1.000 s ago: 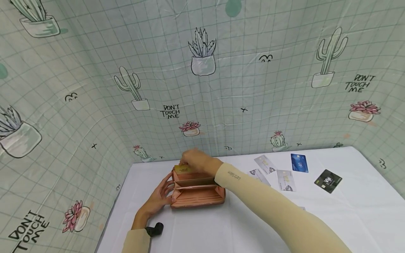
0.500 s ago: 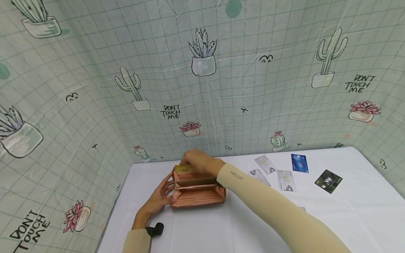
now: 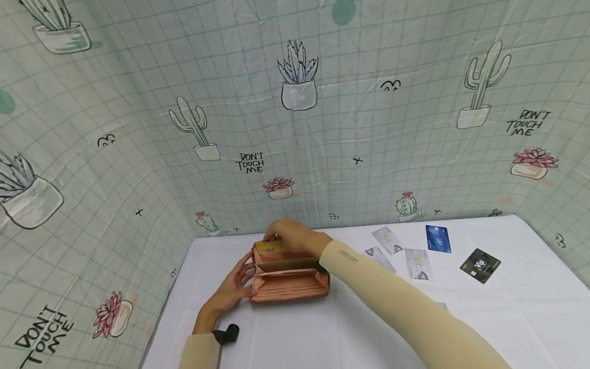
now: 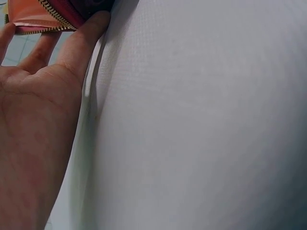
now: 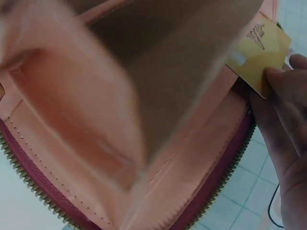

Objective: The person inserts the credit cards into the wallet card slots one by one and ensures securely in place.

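Note:
A zip-around wallet point(image 3: 289, 295) with a peach-orange lining stands open on the table, its compartments spread. My left hand point(image 3: 229, 293) holds it at the left side, thumb near the front corner and fingers along the edge. The left wrist view shows this hand point(image 4: 41, 100) against the wallet's gold zip point(image 4: 55, 14). At the back of the wallet, my right hand point(image 3: 291, 237) pinches a gold card point(image 3: 268, 247) against the rear inner wall. Seen from the right wrist, thumb and fingers grip the card's point(image 5: 261, 55) corner; its far end is hidden behind a divider point(image 5: 187, 62).
Right of the wallet lie several loose cards: silver-grey ones point(image 3: 419, 264), a blue one point(image 3: 438, 239) and a black one point(image 3: 480, 265). Another pale card point(image 3: 443, 306) is mostly covered by the right sleeve. A cactus-print cloth point(image 3: 341, 128) hangs behind the white table point(image 3: 286, 338).
My right hand has shifted very slightly to the right at the wallet's back, still pinching the gold card. The left hand keeps its hold, and the loose cards lie as before.

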`<action>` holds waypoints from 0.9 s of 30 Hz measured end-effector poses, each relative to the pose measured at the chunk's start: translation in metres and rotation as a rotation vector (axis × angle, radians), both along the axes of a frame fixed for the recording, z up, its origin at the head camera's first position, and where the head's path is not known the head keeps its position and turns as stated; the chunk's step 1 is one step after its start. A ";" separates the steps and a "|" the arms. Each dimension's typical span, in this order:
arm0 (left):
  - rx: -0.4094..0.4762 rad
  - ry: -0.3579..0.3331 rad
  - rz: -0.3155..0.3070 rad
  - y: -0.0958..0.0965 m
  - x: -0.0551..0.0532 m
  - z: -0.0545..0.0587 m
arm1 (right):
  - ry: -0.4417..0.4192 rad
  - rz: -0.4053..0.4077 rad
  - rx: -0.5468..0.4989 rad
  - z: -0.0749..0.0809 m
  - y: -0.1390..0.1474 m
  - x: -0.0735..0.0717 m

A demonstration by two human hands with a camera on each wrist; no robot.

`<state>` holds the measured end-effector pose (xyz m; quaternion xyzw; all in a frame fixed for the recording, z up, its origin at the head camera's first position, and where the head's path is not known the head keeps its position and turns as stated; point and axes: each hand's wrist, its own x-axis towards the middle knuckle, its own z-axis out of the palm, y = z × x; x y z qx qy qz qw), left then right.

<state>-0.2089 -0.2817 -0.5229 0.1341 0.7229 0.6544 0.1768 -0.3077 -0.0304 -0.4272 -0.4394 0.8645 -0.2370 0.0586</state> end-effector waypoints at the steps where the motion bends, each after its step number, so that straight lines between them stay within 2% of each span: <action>1: 0.003 0.004 -0.006 0.000 0.000 0.000 | -0.013 -0.007 -0.010 0.000 0.001 0.000; 6: -0.012 0.003 -0.005 0.000 0.000 0.002 | -0.024 -0.015 0.015 0.001 0.002 -0.002; 12: -0.012 0.004 -0.011 0.001 0.000 0.002 | 0.054 0.015 0.115 -0.005 -0.001 0.000; 14: -0.015 0.004 -0.011 0.001 0.000 0.001 | 0.055 0.014 0.136 -0.007 -0.001 0.001; 20: -0.024 0.006 -0.006 0.001 -0.001 -0.001 | 0.012 -0.007 0.107 -0.005 0.001 0.005; 27: -0.020 0.003 -0.011 -0.001 -0.002 -0.001 | 0.013 0.012 0.116 -0.004 0.003 0.006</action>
